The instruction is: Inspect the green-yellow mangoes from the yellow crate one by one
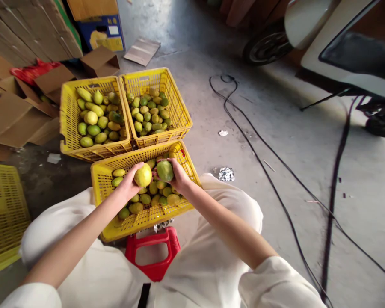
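Note:
My left hand [131, 183] is closed round a yellow lemon [143, 175]. Close beside it, my right hand [179, 176] grips a greener lemon [164, 170]. Both fruits are held above the near yellow crate [103, 205], between my knees. Several yellow and green lemons [155, 200] lie in that crate, partly covered by my hands. Beyond it, two more yellow crates stand side by side. Large, mixed-colour lemons [93, 117] fill part of the left crate [70, 96], while smaller ones [150, 112] lie in the right crate [181, 107].
A red plastic stool [160, 270] is between my legs. Open cardboard boxes [16, 115] lie at the left, near another yellow crate [6, 209]. Black cables [266, 158] cross the floor at the right, below a parked scooter [327, 55]. Crumpled foil [226, 173] lies beside my right knee.

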### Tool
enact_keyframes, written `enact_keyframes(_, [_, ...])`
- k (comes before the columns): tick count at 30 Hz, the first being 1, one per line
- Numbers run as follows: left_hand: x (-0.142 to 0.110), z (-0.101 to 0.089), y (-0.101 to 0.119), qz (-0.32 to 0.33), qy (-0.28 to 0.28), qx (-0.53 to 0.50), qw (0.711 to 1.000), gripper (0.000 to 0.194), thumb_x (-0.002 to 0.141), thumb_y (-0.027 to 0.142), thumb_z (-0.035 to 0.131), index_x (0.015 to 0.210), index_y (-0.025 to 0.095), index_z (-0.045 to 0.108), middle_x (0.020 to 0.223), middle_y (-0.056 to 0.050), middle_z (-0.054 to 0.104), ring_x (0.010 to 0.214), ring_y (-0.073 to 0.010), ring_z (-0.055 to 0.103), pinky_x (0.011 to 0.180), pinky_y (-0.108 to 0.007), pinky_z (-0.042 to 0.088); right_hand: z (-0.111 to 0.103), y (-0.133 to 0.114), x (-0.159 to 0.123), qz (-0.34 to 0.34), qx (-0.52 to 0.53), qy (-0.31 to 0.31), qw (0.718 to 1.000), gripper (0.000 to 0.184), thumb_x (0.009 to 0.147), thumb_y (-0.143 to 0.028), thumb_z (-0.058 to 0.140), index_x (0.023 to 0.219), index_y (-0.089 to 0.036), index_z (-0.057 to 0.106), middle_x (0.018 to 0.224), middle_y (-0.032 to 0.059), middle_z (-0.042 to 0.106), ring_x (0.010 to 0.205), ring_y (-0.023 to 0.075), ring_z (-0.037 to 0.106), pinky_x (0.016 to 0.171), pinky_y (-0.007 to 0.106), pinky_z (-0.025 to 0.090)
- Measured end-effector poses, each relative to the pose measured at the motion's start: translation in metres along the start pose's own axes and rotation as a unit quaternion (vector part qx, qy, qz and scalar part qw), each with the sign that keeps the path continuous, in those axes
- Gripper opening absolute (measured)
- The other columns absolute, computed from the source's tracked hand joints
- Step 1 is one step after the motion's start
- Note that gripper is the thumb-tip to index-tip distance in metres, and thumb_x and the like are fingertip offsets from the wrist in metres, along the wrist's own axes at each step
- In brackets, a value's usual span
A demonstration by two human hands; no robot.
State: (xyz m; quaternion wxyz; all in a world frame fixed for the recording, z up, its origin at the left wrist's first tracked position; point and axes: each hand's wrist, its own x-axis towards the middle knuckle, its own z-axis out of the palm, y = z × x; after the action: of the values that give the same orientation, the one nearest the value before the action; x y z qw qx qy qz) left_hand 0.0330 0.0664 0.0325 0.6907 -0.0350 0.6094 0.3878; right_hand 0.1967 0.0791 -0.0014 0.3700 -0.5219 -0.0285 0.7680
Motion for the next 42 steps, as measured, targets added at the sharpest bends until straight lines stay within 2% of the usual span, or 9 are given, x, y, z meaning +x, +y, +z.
enact_keyframes(5, [0.003, -0.001, -0.001, -0.013, -0.008, -0.013, 1.000, 0.007, 0.107, 0.019, 0.068, 0.101, 0.018, 0.070, 0.086, -0.004, 0.076, 0.066, -0.0160, 0.073, 0.062, -0.025, 0.067, 0.001, -0.001, -0.002, 0.008, -0.008, -0.020, 1.000, 0.019, 0.094, -0.043, 0.071, 0.100, -0.025, 0.071, 0.093, 0.0066, 0.082, 0.097, 0.0267, 0.085, 0.084, 0.039, 0.074])
enact_keyframes(7, [0.004, -0.003, -0.002, -0.016, -0.016, -0.018, 1.000, 0.003, 0.105, 0.018, 0.072, 0.103, 0.019, 0.070, 0.090, -0.005, 0.078, 0.072, -0.0180, 0.077, 0.063, -0.026, 0.069, 0.000, 0.000, -0.004, -0.005, -0.022, -0.027, 0.999, 0.024, 0.090, -0.047, 0.079, 0.097, -0.026, 0.069, 0.093, 0.0040, 0.080, 0.098, 0.0262, 0.084, 0.085, 0.038, 0.074])
enact_keyframes(11, [0.003, -0.003, -0.003, -0.012, -0.038, -0.025, 0.999, 0.011, 0.099, 0.014, 0.076, 0.106, 0.020, 0.070, 0.105, -0.010, 0.082, 0.098, -0.0258, 0.085, 0.078, -0.032, 0.074, -0.003, 0.004, -0.004, -0.080, -0.071, -0.012, 0.994, 0.049, 0.065, -0.043, 0.103, 0.094, -0.026, 0.068, 0.088, -0.0016, 0.075, 0.093, 0.0250, 0.081, 0.084, 0.037, 0.074])
enact_keyframes(14, [0.000, -0.001, -0.003, 0.007, -0.039, -0.023, 0.999, 0.015, 0.096, 0.009, 0.074, 0.107, 0.019, 0.071, 0.112, -0.011, 0.083, 0.108, -0.0279, 0.085, 0.087, -0.035, 0.074, -0.004, 0.005, -0.003, -0.086, -0.078, -0.008, 0.993, 0.056, 0.059, -0.039, 0.107, 0.093, -0.026, 0.065, 0.094, 0.0002, 0.076, 0.094, 0.0258, 0.080, 0.083, 0.039, 0.074])
enact_keyframes(19, [-0.006, 0.004, -0.001, 0.002, -0.027, -0.030, 0.999, 0.011, 0.107, 0.016, 0.061, 0.107, 0.018, 0.072, 0.095, -0.010, 0.082, 0.096, -0.0253, 0.085, 0.082, -0.032, 0.074, -0.002, 0.003, -0.003, -0.058, -0.024, -0.008, 0.998, 0.055, 0.062, -0.042, 0.103, 0.097, -0.028, 0.063, 0.114, 0.0056, 0.080, 0.118, 0.0314, 0.080, 0.090, 0.043, 0.076])
enact_keyframes(25, [0.000, 0.001, 0.002, -0.031, -0.014, -0.031, 0.999, 0.019, 0.111, 0.029, 0.058, 0.110, 0.017, 0.073, 0.082, -0.006, 0.080, 0.074, -0.0212, 0.083, 0.066, -0.027, 0.069, -0.001, 0.003, -0.004, -0.019, -0.013, -0.025, 0.999, 0.044, 0.075, -0.045, 0.096, 0.096, -0.028, 0.061, 0.111, 0.0103, 0.079, 0.129, 0.0365, 0.076, 0.090, 0.049, 0.077])
enact_keyframes(31, [0.004, -0.004, -0.001, -0.017, -0.045, -0.023, 0.999, 0.020, 0.099, 0.020, 0.080, 0.117, 0.020, 0.072, 0.099, -0.010, 0.085, 0.091, -0.0270, 0.086, 0.079, -0.035, 0.075, -0.004, 0.007, -0.002, -0.054, -0.052, -0.033, 0.997, 0.044, 0.077, -0.047, 0.098, 0.102, -0.028, 0.067, 0.109, 0.0050, 0.080, 0.118, 0.0303, 0.080, 0.090, 0.043, 0.076])
enact_keyframes(36, [0.000, -0.002, -0.003, 0.002, -0.051, -0.022, 0.998, 0.023, 0.098, 0.014, 0.074, 0.121, 0.016, 0.070, 0.109, -0.011, 0.083, 0.106, -0.0260, 0.085, 0.095, -0.037, 0.074, -0.003, 0.009, 0.000, -0.079, -0.056, -0.013, 0.995, 0.050, 0.066, -0.030, 0.103, 0.098, -0.027, 0.066, 0.100, 0.0009, 0.080, 0.107, 0.0262, 0.082, 0.093, 0.038, 0.075])
enact_keyframes(42, [0.002, -0.003, -0.001, 0.000, 0.002, -0.051, 0.999, 0.030, 0.100, 0.019, 0.074, 0.130, 0.023, 0.071, 0.101, -0.005, 0.081, 0.097, -0.0262, 0.084, 0.084, -0.037, 0.076, -0.003, 0.006, 0.001, -0.056, -0.030, 0.002, 0.998, 0.033, 0.079, -0.044, 0.091, 0.092, -0.026, 0.067, 0.099, 0.0054, 0.081, 0.115, 0.0302, 0.081, 0.090, 0.039, 0.075])
